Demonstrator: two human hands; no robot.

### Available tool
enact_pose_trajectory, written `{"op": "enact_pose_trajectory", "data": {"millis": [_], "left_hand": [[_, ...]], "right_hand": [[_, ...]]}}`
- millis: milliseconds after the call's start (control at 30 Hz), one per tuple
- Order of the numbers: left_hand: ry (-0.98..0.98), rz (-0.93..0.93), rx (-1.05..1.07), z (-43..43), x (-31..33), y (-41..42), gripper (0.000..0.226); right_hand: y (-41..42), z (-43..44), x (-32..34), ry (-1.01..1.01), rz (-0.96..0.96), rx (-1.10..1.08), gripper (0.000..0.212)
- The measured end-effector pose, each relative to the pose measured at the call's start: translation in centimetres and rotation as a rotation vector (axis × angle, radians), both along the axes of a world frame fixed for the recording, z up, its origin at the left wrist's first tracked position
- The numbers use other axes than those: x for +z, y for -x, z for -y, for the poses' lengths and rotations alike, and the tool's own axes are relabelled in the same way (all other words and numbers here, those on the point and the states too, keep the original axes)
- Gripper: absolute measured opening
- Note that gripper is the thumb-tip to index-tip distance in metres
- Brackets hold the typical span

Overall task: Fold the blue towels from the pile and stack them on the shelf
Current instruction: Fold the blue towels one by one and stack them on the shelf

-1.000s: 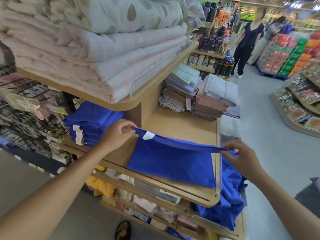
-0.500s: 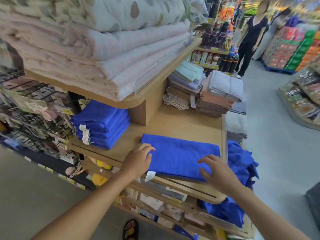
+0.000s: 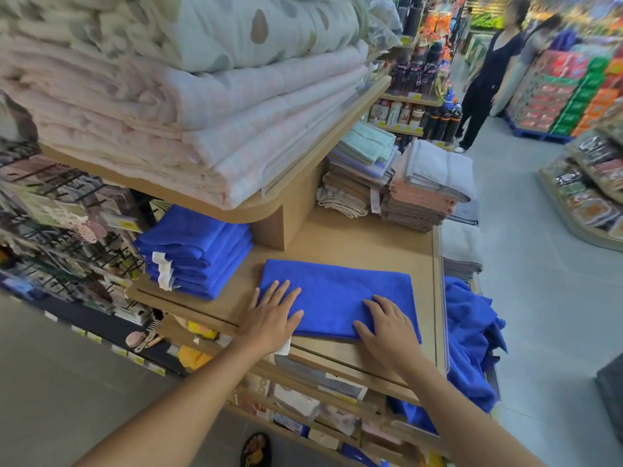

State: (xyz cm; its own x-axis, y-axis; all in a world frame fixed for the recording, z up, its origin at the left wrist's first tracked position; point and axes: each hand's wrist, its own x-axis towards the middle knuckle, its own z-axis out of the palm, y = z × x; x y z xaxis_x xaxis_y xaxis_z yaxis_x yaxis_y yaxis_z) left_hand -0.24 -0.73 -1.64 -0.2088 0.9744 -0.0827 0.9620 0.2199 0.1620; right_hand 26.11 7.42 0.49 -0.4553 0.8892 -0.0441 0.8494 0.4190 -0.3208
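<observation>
Blue towel [image 3: 337, 294] is lying folded flat on wooden shelf [image 3: 354, 244], just right of blue stack [image 3: 195, 251]. L hand [image 3: 274, 315] and R hand [image 3: 387, 328] are pressing it, fingers straight, gripping nothing. Unfolded pile [image 3: 472, 342] is hanging off shelf's right end.

free: shelf [image 3: 354, 244] centre | left: blue stack [image 3: 199, 251] | rear: towel piles [image 3: 418, 200]

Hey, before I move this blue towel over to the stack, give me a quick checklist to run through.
1. Blue towel lies flat on the wooden shelf: ok.
2. Left hand and right hand both press flat on it: ok.
3. Its near edges line up: cannot tell, hands cover them.
4. Stack of folded blue towels sits neat: ok.
5. Room above that stack: cannot tell.
</observation>
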Motion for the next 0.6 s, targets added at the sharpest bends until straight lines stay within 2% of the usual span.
{"op": "enact_pose_trajectory", "data": {"millis": [167,300,467,600], "left_hand": [[-0.062,-0.013,-0.098,-1.3,0.3,-3.1,0.07],[-0.034,0.006,-0.139,-2.8,-0.1,-5.0,0.078],[-0.04,-0.013,-0.138,-3.5,-1.1,-5.1,0.088],[-0.057,0.013,-0.127,-4.5,-1.1,-5.2,0.094]], "right_hand": [[-2.4,-2.2,0.5,-0.125,-0.141,-0.375,0.04],[-2.6,-4.0,0.8,0.055,-0.03,-0.473,0.031],[-2.1,-6.5,2.0,0.358,-0.154,-0.604,0.022],[-2.2,-7.6,2.5,0.454,-0.214,-0.656,0.025]]}}
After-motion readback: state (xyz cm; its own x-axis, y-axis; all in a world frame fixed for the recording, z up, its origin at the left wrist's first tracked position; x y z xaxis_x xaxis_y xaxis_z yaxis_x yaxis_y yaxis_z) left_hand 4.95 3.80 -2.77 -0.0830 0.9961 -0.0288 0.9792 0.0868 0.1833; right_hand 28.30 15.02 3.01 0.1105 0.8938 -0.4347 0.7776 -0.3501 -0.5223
